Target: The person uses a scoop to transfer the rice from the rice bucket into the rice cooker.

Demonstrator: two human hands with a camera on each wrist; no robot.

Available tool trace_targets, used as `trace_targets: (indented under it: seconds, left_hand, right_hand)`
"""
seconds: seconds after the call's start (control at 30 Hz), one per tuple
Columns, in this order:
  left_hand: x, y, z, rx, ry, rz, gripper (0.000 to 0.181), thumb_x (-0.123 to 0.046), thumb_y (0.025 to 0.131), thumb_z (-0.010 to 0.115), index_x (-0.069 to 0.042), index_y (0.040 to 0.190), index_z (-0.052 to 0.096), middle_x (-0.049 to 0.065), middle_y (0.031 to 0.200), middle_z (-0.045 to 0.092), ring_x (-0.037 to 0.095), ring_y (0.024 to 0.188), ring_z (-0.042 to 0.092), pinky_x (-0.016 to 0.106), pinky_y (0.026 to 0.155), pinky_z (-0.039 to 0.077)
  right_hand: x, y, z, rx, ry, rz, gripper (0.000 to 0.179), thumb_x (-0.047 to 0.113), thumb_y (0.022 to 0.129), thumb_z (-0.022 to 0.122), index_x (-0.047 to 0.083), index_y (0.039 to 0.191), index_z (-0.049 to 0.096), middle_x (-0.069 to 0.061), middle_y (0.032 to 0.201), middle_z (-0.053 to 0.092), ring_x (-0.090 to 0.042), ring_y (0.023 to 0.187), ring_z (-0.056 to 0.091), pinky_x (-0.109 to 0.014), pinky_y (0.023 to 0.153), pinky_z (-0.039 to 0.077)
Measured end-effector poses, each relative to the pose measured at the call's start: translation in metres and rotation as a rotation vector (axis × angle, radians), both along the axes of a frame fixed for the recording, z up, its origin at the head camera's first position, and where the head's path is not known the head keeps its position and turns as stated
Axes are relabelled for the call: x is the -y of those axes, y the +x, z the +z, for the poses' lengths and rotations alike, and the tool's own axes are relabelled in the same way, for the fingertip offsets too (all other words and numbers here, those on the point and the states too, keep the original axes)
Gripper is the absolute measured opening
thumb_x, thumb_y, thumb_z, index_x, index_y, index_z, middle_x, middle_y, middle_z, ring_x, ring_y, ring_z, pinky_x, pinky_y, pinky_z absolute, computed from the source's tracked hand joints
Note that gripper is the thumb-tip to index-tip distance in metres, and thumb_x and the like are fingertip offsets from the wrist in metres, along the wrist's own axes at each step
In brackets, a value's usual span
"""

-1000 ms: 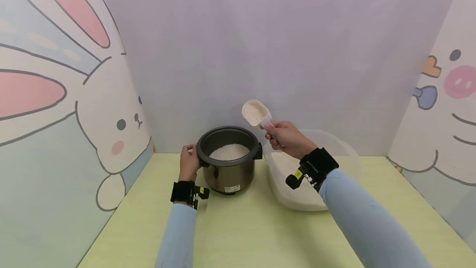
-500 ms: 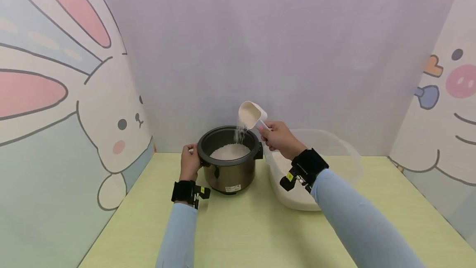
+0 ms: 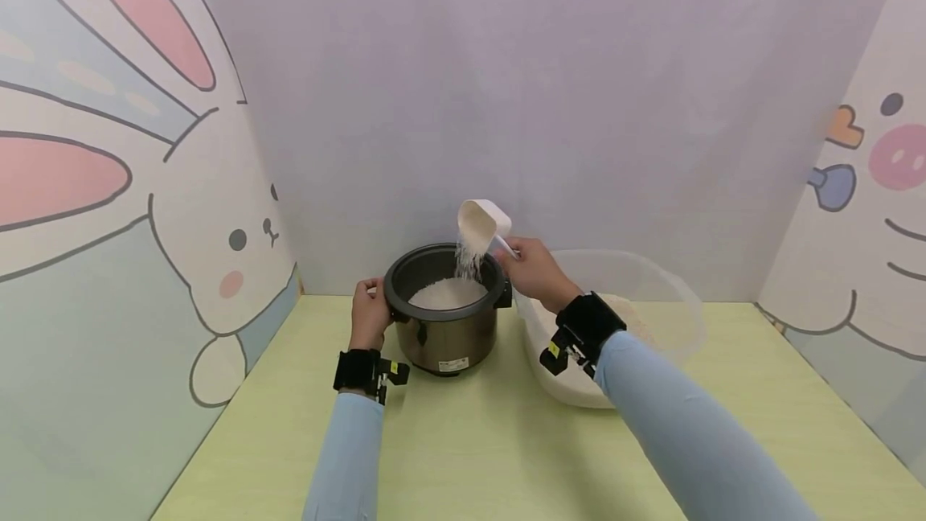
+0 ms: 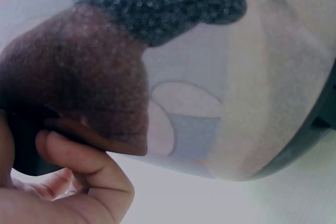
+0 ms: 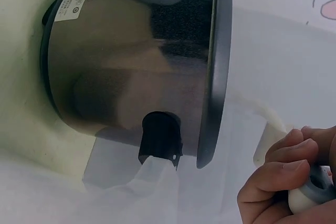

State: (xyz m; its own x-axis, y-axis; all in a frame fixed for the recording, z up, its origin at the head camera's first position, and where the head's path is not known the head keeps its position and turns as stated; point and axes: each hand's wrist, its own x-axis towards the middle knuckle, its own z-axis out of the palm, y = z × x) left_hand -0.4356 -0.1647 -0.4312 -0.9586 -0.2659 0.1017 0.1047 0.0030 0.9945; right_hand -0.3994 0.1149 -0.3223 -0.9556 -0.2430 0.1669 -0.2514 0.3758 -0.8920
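The left hand (image 3: 369, 313) has stayed where it was a second ago, at the side of the pot (image 3: 448, 344). To the right of it comes the change: the scoop (image 3: 495, 218), full and nearly level a second ago, has been tipped leftward by the right hand (image 3: 535, 268), and the falling rice (image 3: 469, 262) is a thicker stream than half a second ago. That suggests the pouring is well under way but not finished — some of the load seems to be in the scoop, though how much is hard to tell.

Left to right now: the left hand is curled, thumb and fingers closed about the black handle (image 4: 31, 145), which seems to steady the pot. The pot stands upright just right of that hand, with a bed of rice (image 3: 447, 293) already inside. Higher up, to the right of the left hand and just beyond the right hand's fingers, the scoop hangs above the pot's right part, clear of the rim, its mouth turned left and down. The right hand has its fingers wrapped round the scoop's grip — a firm hold, by the look of it. Below and to the right of that hand sits the tub (image 3: 608, 268), with more rice in it.
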Motion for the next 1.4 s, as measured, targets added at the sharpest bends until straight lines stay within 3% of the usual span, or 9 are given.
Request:
trace_targets:
  seconds: [0.43,0.9,1.03,1.17,1.4]
  left_hand:
    - [-0.001,0.001,0.002,0.004,-0.017,0.006,0.042,-0.035,0.11,0.046,0.0,0.134,0.047,0.011,0.097,0.047,0.011,0.065,0.057,0.022,0.056,0.053]
    - [0.001,-0.002,-0.001,0.007,0.013,0.0,0.039,-0.032,0.111,0.047,-0.001,0.134,0.047,0.012,0.099,0.049,0.013,0.068,0.06,0.024,0.057,0.055]
    - [0.001,-0.002,-0.001,0.009,0.012,-0.004,0.038,-0.031,0.111,0.047,0.0,0.134,0.047,0.013,0.1,0.049,0.014,0.069,0.06,0.024,0.058,0.055]
    - [0.001,-0.001,-0.001,0.009,0.007,-0.005,0.039,-0.031,0.111,0.046,0.0,0.135,0.047,0.013,0.1,0.049,0.014,0.069,0.06,0.024,0.058,0.055]
    - [0.001,-0.003,-0.002,0.004,0.001,-0.007,0.039,-0.031,0.111,0.046,0.0,0.134,0.046,0.013,0.099,0.049,0.013,0.068,0.059,0.023,0.057,0.054]
  right_hand:
    - [0.001,-0.003,-0.007,-0.089,0.101,0.034,0.02,0.017,0.111,0.047,0.002,0.1,0.055,-0.004,0.073,0.039,-0.018,0.062,0.031,-0.033,0.062,0.03]
    - [0.0,0.002,-0.006,-0.195,0.234,0.024,0.019,0.014,0.11,0.049,-0.002,0.107,0.058,-0.006,0.077,0.043,-0.019,0.063,0.037,-0.035,0.064,0.033]
    - [0.0,0.001,-0.01,-0.272,0.287,0.037,0.02,0.01,0.109,0.05,-0.005,0.116,0.061,-0.008,0.079,0.048,-0.019,0.063,0.041,-0.035,0.064,0.036]
    - [0.0,-0.002,-0.017,-0.342,0.336,0.048,0.02,0.008,0.108,0.052,-0.006,0.118,0.061,-0.011,0.085,0.054,-0.021,0.069,0.047,-0.037,0.068,0.04]
    - [0.003,-0.001,-0.022,-0.344,0.364,0.042,0.023,0.009,0.108,0.052,-0.004,0.124,0.062,-0.015,0.1,0.064,-0.027,0.084,0.056,-0.042,0.076,0.045]
